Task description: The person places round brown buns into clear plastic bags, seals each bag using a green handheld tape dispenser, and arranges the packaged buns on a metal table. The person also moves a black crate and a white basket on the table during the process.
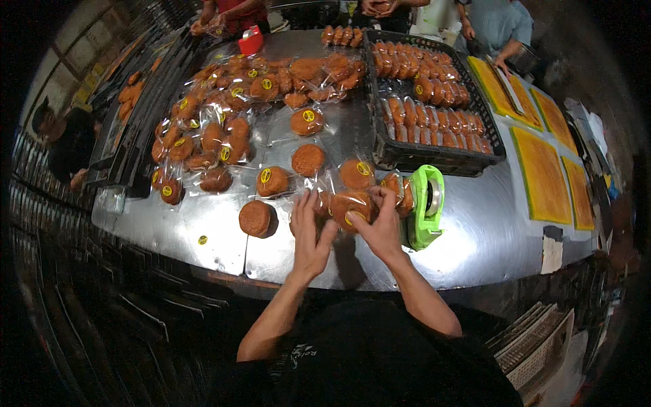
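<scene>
My right hand [382,228] grips a round brown bun in a clear plastic bag [351,203], its thumb by a yellow sticker. At the bag's left side is my left hand [309,241], fingers extended; whether it grips the film is hidden. Another bagged bun [357,174] lies just beyond. A green tape dispenser [426,208] stands to the right of my right hand, with a bagged stack of buns [399,193] between them. Left of my left hand sit a bun [255,219] and a bagged, stickered bun [273,181]. One more bun [308,160] lies ahead.
Many bagged buns [236,91] heap across the metal table [473,224]. A black plastic crate [432,157] holds rows of packed buns. Yellow sheet cakes [541,175] lie on the right. A red tape dispenser [250,40] stands at the back. Other people work around the far side.
</scene>
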Tool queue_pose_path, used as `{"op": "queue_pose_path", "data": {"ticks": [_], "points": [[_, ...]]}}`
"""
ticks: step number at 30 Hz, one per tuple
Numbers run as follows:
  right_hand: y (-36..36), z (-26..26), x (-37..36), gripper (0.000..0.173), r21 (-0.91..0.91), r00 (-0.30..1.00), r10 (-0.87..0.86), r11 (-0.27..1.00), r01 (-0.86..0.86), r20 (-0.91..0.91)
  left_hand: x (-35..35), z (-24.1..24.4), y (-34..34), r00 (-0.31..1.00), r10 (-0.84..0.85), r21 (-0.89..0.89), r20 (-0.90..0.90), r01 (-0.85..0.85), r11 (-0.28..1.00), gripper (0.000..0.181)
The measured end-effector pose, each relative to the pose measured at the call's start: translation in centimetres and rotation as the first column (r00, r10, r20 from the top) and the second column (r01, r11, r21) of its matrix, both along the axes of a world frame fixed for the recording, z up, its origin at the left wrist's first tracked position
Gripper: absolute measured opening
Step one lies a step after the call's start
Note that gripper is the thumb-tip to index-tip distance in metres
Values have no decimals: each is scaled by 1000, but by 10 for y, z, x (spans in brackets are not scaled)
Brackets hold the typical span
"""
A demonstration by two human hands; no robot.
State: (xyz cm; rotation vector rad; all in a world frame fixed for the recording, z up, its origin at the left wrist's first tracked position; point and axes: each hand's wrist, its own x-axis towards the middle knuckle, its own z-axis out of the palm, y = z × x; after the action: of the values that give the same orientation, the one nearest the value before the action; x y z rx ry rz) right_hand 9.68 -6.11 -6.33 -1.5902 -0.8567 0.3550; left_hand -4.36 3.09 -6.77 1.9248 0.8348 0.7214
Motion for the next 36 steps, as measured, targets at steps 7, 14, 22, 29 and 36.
{"op": "queue_pose_path", "data": {"ticks": [7,14,22,29,36], "points": [[-70,43,7,18,216,915,-276,952,218,295,58,58,-45,921,-118,-24,372,137,990,29],[-106,75,-18,16,201,888,-392,875,441,-241,61,73,-63,863,-153,-130,481,243,961,21],[-108,57,-42,62,-53,879,83,991,-121,-469,42,79,-27,873,-234,-385,428,411,826,16],[-131,38,-3,63,100,572,508,797,-595,-644,-1,63,11,878,-319,-230,357,414,881,20],[-100,10,9,69,309,116,468,729,-611,-876,9,51,-11,771,-210,-238,602,424,874,41]]}}
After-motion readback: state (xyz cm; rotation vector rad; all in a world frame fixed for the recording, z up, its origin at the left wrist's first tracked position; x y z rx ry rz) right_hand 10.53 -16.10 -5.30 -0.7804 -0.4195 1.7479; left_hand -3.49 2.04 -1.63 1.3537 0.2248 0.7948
